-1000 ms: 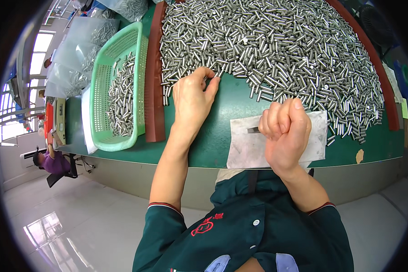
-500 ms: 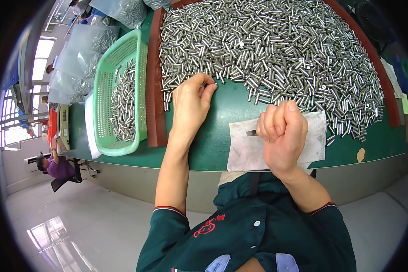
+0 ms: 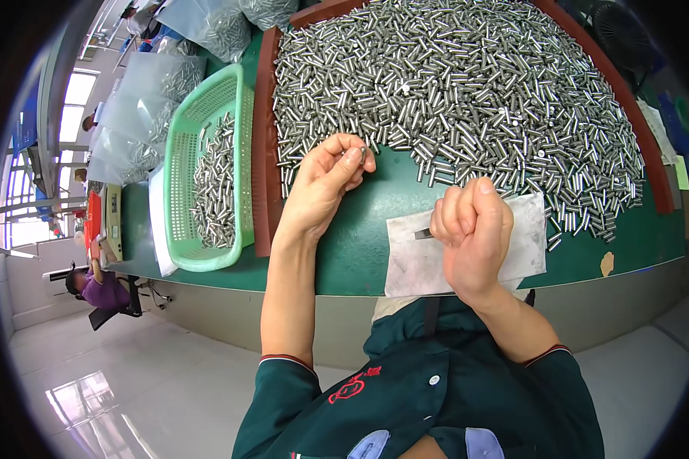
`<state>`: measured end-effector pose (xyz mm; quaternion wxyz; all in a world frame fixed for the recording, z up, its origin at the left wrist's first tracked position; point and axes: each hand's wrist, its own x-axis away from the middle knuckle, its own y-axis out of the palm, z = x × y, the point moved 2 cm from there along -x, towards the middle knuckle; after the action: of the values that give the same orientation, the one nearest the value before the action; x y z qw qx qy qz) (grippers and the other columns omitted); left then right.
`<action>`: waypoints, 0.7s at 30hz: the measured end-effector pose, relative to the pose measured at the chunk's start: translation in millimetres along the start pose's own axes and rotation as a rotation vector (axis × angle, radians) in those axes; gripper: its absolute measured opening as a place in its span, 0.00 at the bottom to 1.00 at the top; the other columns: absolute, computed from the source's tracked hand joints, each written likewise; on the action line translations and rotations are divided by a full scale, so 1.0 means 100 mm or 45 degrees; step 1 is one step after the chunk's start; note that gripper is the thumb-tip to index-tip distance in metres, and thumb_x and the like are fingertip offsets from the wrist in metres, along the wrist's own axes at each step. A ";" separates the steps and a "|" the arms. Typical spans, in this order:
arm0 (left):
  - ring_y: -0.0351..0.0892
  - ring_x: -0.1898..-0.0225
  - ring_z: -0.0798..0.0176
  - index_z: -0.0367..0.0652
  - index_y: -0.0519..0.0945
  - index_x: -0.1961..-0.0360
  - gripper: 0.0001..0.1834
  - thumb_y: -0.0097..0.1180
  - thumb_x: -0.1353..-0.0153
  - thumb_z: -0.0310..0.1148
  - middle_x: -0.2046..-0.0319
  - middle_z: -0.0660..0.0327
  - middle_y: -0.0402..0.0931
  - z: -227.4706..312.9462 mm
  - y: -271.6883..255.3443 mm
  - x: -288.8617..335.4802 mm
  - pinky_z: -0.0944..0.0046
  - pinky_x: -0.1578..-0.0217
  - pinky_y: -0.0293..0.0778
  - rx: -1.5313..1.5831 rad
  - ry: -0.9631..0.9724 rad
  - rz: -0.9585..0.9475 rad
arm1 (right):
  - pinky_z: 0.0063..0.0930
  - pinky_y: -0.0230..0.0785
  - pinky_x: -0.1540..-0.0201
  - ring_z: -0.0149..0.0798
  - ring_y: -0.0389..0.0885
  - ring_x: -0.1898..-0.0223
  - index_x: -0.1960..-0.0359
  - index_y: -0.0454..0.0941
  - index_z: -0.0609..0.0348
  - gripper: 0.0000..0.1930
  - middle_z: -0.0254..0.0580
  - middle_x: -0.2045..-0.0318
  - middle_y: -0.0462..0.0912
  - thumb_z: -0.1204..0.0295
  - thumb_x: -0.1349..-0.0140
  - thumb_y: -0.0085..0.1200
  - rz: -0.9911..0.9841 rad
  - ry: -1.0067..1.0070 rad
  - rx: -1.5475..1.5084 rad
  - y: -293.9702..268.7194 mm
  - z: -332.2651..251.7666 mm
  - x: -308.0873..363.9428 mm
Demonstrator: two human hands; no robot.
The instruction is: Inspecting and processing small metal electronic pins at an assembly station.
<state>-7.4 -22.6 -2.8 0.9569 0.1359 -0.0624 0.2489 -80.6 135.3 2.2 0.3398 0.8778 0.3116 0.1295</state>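
Green flat table (image 3: 352, 256): left hand (image 3: 323, 182) pinches a small silver metal pin (image 3: 363, 155), right hand (image 3: 476, 241) clenches a dark flat metal tool (image 3: 422, 234). Pinch softly and steadily.

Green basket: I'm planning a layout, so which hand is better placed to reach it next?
Left hand, probably: it is nearer the green basket, just across the reddish rail, and seems to pinch a metal pin. The right hand is farther, over the pale sheet, closed on a dark tool.
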 end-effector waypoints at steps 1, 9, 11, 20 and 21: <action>0.60 0.78 0.77 0.40 0.69 0.69 0.05 0.46 0.42 0.30 0.76 0.64 0.70 0.00 -0.01 0.00 0.79 0.76 0.57 0.019 -0.012 -0.009 | 0.19 0.40 0.87 0.23 0.44 0.90 0.88 0.52 0.53 0.19 0.30 0.92 0.53 0.65 0.37 0.27 -0.004 -0.006 -0.004 0.00 0.00 0.00; 0.57 0.80 0.76 0.41 0.70 0.67 0.06 0.45 0.41 0.31 0.77 0.63 0.67 0.00 -0.03 0.01 0.78 0.79 0.56 0.123 -0.004 -0.051 | 0.17 0.42 0.86 0.22 0.49 0.88 0.88 0.51 0.55 0.19 0.30 0.91 0.55 0.69 0.37 0.29 -0.017 0.013 -0.060 0.01 -0.01 0.01; 0.57 0.80 0.76 0.41 0.70 0.67 0.06 0.45 0.41 0.31 0.77 0.63 0.68 -0.01 -0.03 -0.01 0.78 0.79 0.56 0.141 -0.011 -0.050 | 0.17 0.42 0.86 0.22 0.48 0.88 0.88 0.51 0.55 0.19 0.31 0.91 0.55 0.69 0.37 0.29 -0.015 0.014 -0.052 0.00 -0.01 0.00; 0.63 0.81 0.77 0.34 0.71 0.61 0.11 0.46 0.42 0.31 0.78 0.60 0.72 0.02 -0.03 0.00 0.79 0.80 0.60 0.237 -0.091 -0.056 | 0.19 0.41 0.87 0.23 0.44 0.90 0.88 0.52 0.53 0.19 0.30 0.93 0.52 0.65 0.37 0.27 0.000 0.003 0.014 0.01 0.00 -0.01; 0.63 0.81 0.77 0.34 0.71 0.61 0.12 0.46 0.42 0.31 0.78 0.60 0.73 0.03 -0.03 0.00 0.79 0.81 0.59 0.240 -0.096 -0.048 | 0.19 0.41 0.87 0.23 0.44 0.90 0.88 0.51 0.53 0.19 0.30 0.93 0.52 0.65 0.37 0.26 0.000 -0.005 0.020 0.02 0.00 0.00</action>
<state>-6.2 -25.5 -0.9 0.9414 0.2357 -0.0722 0.2303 -80.2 134.2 3.4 0.3336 0.8807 0.3119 0.1254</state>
